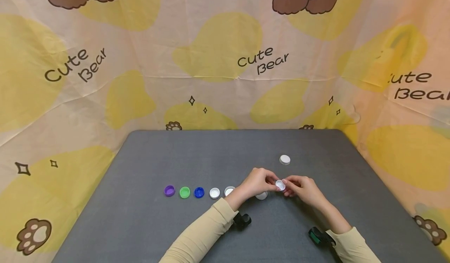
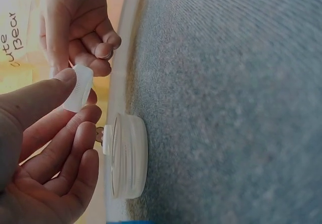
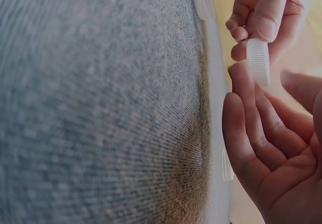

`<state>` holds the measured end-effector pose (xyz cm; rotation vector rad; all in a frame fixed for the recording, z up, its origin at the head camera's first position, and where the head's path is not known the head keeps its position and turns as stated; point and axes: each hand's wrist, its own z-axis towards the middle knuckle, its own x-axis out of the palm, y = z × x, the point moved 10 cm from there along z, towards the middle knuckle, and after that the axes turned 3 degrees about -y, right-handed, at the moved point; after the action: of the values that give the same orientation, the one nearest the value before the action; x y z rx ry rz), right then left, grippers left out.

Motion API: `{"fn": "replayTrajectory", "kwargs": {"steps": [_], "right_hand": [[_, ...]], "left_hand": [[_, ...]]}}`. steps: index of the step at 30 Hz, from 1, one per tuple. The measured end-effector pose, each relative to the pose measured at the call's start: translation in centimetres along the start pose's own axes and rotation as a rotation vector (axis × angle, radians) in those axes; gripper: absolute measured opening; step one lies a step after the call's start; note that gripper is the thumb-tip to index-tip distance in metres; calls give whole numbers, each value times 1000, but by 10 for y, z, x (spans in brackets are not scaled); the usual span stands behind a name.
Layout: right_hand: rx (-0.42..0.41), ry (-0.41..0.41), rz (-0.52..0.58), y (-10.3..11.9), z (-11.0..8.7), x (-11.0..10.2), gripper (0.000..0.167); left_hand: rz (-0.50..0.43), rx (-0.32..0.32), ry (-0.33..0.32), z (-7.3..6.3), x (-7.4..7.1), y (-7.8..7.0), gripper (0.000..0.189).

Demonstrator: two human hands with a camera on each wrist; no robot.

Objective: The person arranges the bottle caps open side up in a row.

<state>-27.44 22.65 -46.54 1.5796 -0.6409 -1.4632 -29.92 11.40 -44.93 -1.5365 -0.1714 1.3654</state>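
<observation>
A white ribbed bottle cap [image 1: 280,185] is held up over the grey table, its hollow side toward the head camera. My left hand [image 1: 259,182] pinches it between thumb and fingers; its thumb presses the rim of the cap [image 2: 79,89] in the left wrist view. From the other side my right hand [image 1: 305,190] reaches in with fingertips right at the cap [image 3: 258,63]. Its thumb [image 3: 297,85] stands a little apart from the cap in the right wrist view. Partly under my left hand lies a whitish lid [image 1: 261,196].
In a row on the table [image 1: 147,231] lie a purple cap [image 1: 169,191], a green cap [image 1: 184,192], a blue cap [image 1: 199,192], a white cap [image 1: 214,193] and a whitish lid [image 1: 229,190], partly covered by my left arm. Farther back sits another white lid [image 1: 284,160].
</observation>
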Motion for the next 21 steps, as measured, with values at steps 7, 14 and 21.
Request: {"fn": "replayTrajectory", "kwargs": {"steps": [7,14,21], "right_hand": [[-49,53,-26,4,-1,3,30],[-108,83,-105,7,-4,7,31],[-117,68,-154,7,-4,7,26]], "left_hand": [[31,-8,14,-1,0,3,19],[52,-13,47,-3,2,4,18],[68,-2,52,-2,4,3,18]]}}
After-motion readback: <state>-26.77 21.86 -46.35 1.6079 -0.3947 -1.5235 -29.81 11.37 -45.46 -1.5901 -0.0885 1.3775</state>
